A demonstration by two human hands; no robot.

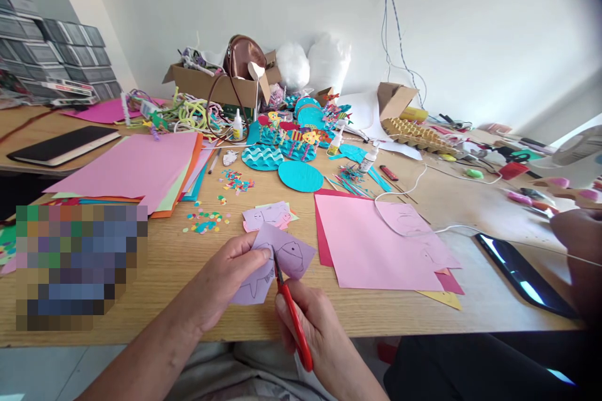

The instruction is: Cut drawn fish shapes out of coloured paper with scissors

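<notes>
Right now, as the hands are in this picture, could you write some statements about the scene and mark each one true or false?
1. The left hand holds a purple paper with a fish drawn on it. True.
2. The right hand holds scissors with the blades at the purple paper. True.
3. The scissors have blue handles. False: the handles are red.
4. The black notebook lies right beside the right hand. False: the black notebook lies far off to the left, away from both hands.
</notes>
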